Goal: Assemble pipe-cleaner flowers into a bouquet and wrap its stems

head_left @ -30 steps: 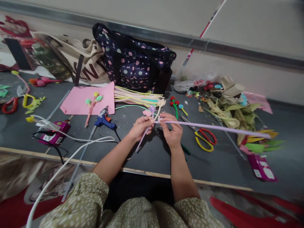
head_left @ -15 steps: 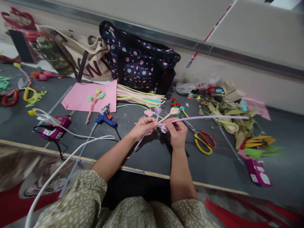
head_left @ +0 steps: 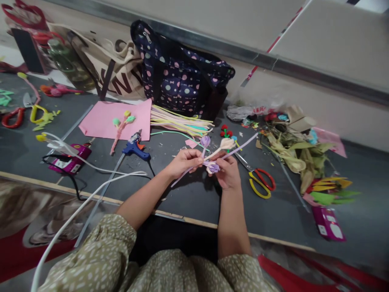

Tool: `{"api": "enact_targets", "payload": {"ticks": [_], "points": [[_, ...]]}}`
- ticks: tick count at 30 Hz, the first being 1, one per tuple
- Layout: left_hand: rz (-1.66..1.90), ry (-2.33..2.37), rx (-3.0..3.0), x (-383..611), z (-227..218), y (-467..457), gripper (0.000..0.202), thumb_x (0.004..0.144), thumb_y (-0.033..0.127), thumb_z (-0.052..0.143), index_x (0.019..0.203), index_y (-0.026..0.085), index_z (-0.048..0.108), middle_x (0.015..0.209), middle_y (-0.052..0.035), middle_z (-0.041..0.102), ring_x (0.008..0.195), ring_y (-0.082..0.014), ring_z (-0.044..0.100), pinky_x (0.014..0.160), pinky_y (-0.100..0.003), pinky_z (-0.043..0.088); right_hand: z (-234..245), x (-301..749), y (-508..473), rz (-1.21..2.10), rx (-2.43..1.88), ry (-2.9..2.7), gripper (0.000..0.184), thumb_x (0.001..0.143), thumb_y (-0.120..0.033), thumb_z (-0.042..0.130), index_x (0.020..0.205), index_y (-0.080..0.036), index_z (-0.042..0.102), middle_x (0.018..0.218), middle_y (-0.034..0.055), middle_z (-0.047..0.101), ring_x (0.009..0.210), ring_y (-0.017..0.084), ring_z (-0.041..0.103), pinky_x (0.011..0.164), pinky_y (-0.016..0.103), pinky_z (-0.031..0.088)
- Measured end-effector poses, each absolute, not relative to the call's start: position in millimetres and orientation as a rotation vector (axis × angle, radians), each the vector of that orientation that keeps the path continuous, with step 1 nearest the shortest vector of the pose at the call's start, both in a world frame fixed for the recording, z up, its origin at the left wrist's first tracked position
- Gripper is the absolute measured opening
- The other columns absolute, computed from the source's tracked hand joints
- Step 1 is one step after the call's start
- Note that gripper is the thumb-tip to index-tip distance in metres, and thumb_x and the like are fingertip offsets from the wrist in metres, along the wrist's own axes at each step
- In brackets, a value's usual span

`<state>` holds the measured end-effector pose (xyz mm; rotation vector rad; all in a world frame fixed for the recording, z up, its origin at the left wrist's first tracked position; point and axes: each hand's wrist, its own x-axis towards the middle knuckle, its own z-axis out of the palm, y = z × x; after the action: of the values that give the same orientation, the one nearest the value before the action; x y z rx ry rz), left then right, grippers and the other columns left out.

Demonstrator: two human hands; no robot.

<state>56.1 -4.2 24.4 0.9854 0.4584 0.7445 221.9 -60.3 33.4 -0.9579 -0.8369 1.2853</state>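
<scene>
Head view: fuzzy lilac-and-cream pipe-cleaner sprig (head_left: 217,150) held above the flat dark grey tabletop (head_left: 188,198), between both hands. Three rounded buds: lilac bud (head_left: 206,141) upright; cream bud (head_left: 227,143) leaning right; lilac-and-cream bud (head_left: 213,167) lowest, nearest the person. Left hand (head_left: 184,161): thumb and fingertips together, clamped on the gathered stems. Right hand (head_left: 229,172): fingers closed on a straight lilac pipe-cleaner length (head_left: 243,144), which slants up and right; exact contact partly hidden. Metal scissors with red and yellow looped handles (head_left: 251,171) lie just right of it.
</scene>
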Motion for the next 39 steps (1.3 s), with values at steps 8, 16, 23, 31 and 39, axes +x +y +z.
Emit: {"api": "enact_targets", "payload": {"ticks": [8, 16, 23, 31, 39], "points": [[0.642, 0.386, 0.99, 50.9, 21.9, -3.2, 0.035, 0.068, 0.042, 0.081, 0.075, 0.012, 0.063, 0.061, 0.0006, 0.059, 0.045, -0.0048, 0.048, 0.04, -0.016, 0.036, 30.3, 227.4, -62.6, 1.478, -1.014, -0.811, 0.022, 0.071, -0.038, 0.076, 0.076, -0.018, 0.068, 0.055, -0.0009, 0.066, 0.033, 0.012, 0.057, 0.025, 0.019, 0.044], [0.676, 0.372, 0.982, 51.1, 19.9, -2.0, 0.035, 0.069, 0.041, 0.08, 0.075, 0.012, 0.063, 0.06, 0.0005, 0.059, 0.046, -0.0057, 0.05, 0.042, -0.017, 0.041, 33.7, 219.7, -63.0, 1.296, -0.954, -0.878, 0.022, 0.064, -0.035, 0.083, 0.073, -0.019, 0.07, 0.058, -0.0025, 0.065, 0.038, 0.01, 0.057, 0.029, 0.019, 0.045], [0.801, 0.432, 0.995, 56.3, 18.6, -2.8, 0.037, 0.067, 0.042, 0.082, 0.071, 0.012, 0.062, 0.061, -0.0012, 0.063, 0.048, -0.0073, 0.053, 0.046, -0.018, 0.044, 29.3, 207.2, -60.6, 1.214, -0.977, -0.932, 0.026, 0.061, -0.035, 0.085, 0.073, -0.021, 0.067, 0.069, -0.0006, 0.069, 0.05, 0.013, 0.062, 0.035, 0.02, 0.049], [0.865, 0.462, 1.001, 57.4, 19.8, -3.5, 0.039, 0.062, 0.044, 0.084, 0.067, 0.012, 0.063, 0.059, -0.0001, 0.06, 0.048, -0.0069, 0.051, 0.046, -0.019, 0.043, 27.7, 196.8, -60.2, 1.141, -0.978, -0.879, 0.031, 0.062, -0.037, 0.084, 0.081, -0.024, 0.063, 0.073, -0.0037, 0.065, 0.05, 0.01, 0.057, 0.034, 0.02, 0.047], [0.879, 0.41, 1.011, 57.9, 18.2, -4.5, 0.037, 0.069, 0.045, 0.08, 0.069, 0.012, 0.063, 0.059, 0.0006, 0.057, 0.049, -0.0068, 0.051, 0.045, -0.018, 0.042, 22.7, 194.8, -59.4, 1.075, -0.978, -0.945, 0.025, 0.064, -0.033, 0.083, 0.076, -0.022, 0.064, 0.071, -0.0023, 0.064, 0.05, 0.012, 0.058, 0.036, 0.022, 0.049]]}}
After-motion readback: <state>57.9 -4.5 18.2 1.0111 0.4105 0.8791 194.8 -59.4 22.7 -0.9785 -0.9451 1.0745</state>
